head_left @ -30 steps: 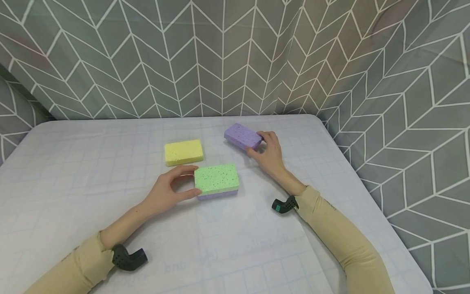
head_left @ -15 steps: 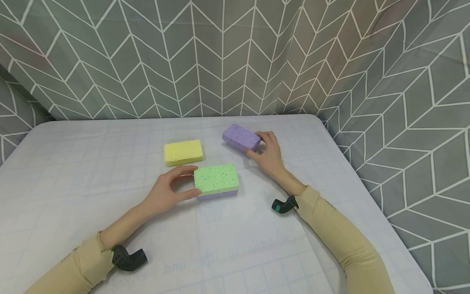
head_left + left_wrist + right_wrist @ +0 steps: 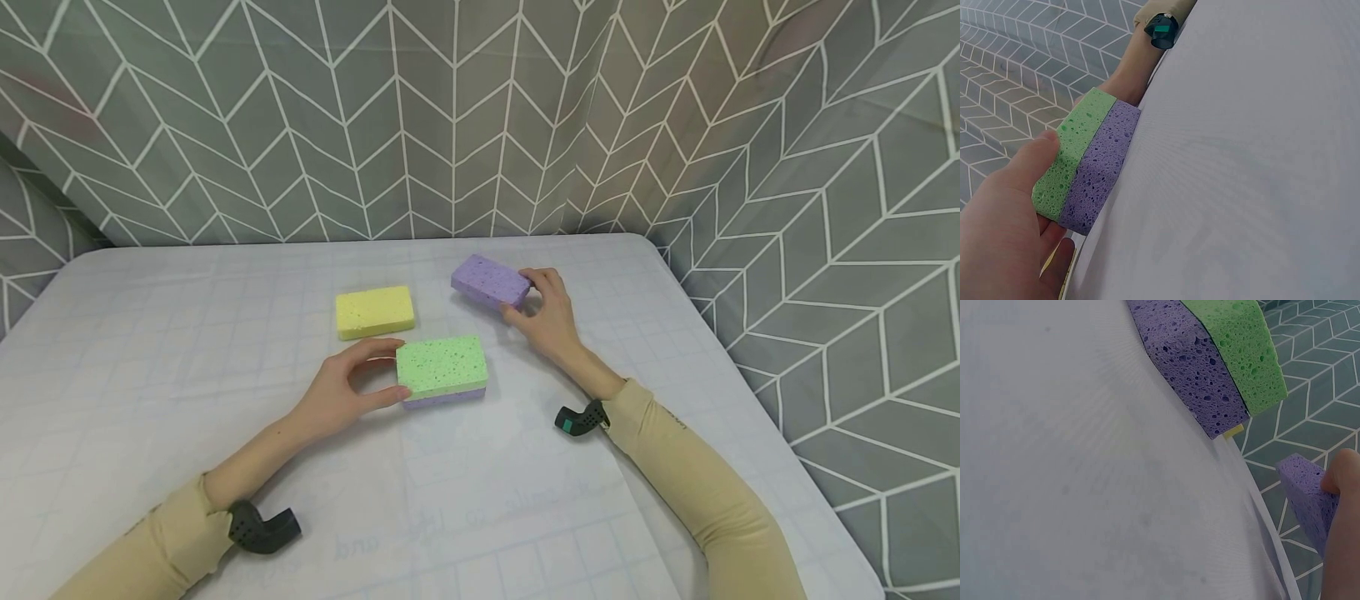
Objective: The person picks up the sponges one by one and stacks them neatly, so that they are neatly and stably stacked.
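In the head view, a green sponge (image 3: 441,365) lies flat on top of a purple sponge (image 3: 450,398) at the middle of the table. At their left end, my left hand (image 3: 348,387) pinches the green sponge between thumb and fingers; the left wrist view shows the thumb on the green sponge (image 3: 1072,156). Farther back and to the right, my right hand (image 3: 551,317) grips a second purple sponge (image 3: 491,281) by its right end. That sponge sits at a slant, and whether it touches the table cannot be told.
A yellow sponge (image 3: 375,312) lies flat behind the stacked pair, slightly to the left. The white-covered table (image 3: 187,333) ends at a far edge before a grey patterned curtain (image 3: 427,125), which also runs along the right side.
The right hand's purple sponge has shifted slightly left and a little toward me, with the hand following. My left hand and the stacked sponges look still.
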Available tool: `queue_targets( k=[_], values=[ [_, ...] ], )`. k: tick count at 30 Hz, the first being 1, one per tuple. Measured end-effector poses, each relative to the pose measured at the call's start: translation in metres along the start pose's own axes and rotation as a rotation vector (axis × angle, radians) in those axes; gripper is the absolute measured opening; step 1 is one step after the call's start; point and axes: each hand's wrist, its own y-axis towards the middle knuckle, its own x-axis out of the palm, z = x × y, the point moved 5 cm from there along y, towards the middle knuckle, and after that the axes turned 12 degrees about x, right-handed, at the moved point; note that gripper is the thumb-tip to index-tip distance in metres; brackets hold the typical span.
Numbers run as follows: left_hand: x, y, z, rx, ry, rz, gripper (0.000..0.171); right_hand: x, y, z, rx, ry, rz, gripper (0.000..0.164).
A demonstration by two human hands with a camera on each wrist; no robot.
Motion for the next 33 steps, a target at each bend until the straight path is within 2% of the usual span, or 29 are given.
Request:
queue_targets(
  k=[33],
  values=[
    [0.0002,-0.0005,0.0,0.007,0.01,0.002,0.061,-0.0009,-0.004,-0.0043,-0.102,0.054,-0.009,0.057]
  ],
)
